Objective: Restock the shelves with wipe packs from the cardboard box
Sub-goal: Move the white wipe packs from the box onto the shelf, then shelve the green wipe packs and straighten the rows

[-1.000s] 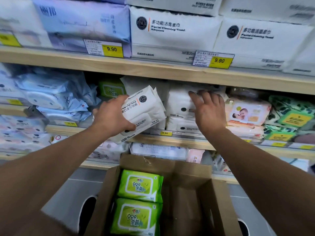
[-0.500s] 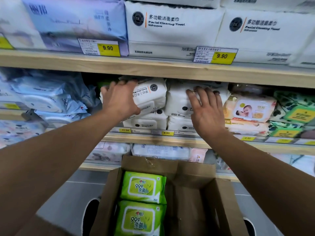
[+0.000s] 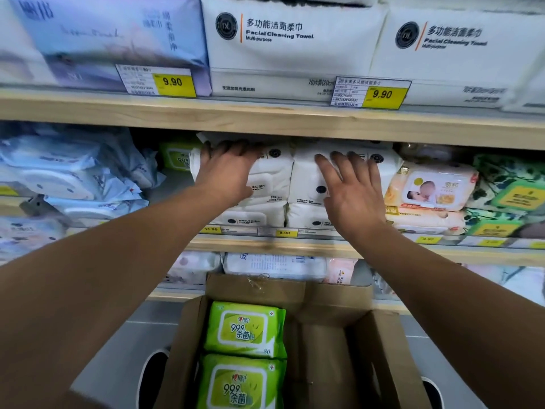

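Soft white plastic wipe pack [image 3: 265, 175] pressed flat by left hand [image 3: 228, 169], fingers spread, so it seats on middle wooden shelf [image 3: 265, 245]. Neighbouring white stack [image 3: 306, 178] steadied by right hand [image 3: 352, 190], also flat-fingered, nothing grasped. Green wipe packs [image 3: 244, 329] left in brown cardboard box [image 3: 380, 343] below.

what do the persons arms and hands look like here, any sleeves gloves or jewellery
Both arms are bare from the bottom edge of the frame up to the wrists: no sleeve shows anywhere. The left hand and the right hand wear no gloves, and no ring, watch or bracelet shows on the fingers or wrists. The nails look short and unpainted, though the fingertips are slightly blurred.
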`<state>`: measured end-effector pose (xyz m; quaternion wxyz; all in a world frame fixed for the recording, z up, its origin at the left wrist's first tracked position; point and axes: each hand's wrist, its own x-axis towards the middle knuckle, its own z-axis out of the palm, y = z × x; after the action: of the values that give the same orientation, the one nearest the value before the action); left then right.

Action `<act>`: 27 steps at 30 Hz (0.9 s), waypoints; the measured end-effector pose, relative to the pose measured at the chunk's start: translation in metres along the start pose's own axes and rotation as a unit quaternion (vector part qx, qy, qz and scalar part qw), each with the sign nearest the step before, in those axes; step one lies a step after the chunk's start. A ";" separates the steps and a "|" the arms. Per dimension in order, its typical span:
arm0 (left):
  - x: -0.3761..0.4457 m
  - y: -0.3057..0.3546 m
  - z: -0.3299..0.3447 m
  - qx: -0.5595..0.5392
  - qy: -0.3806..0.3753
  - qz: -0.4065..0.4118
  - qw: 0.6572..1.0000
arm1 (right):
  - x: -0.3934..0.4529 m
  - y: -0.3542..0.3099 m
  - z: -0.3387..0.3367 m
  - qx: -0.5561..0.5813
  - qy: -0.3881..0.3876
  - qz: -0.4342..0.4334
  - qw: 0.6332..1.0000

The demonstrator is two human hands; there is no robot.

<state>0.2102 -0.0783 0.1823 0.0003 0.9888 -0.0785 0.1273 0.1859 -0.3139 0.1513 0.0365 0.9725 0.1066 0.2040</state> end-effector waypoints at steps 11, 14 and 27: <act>-0.044 0.003 -0.007 -0.025 0.079 0.036 0.996 | -0.029 -0.020 -0.028 0.061 -0.016 -0.006 0.998; -0.079 0.000 0.000 -0.096 0.099 0.048 0.989 | -0.057 -0.041 -0.033 0.099 -0.039 -0.017 0.994; -0.254 -0.013 0.079 -0.203 -0.073 0.002 0.976 | -0.215 -0.118 0.020 0.191 -0.260 -0.069 0.944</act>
<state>-0.0104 -0.0275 0.0421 0.1951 0.9745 -0.1047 0.0358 -0.0212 -0.2469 0.0359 -0.1099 0.9707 0.1969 -0.0829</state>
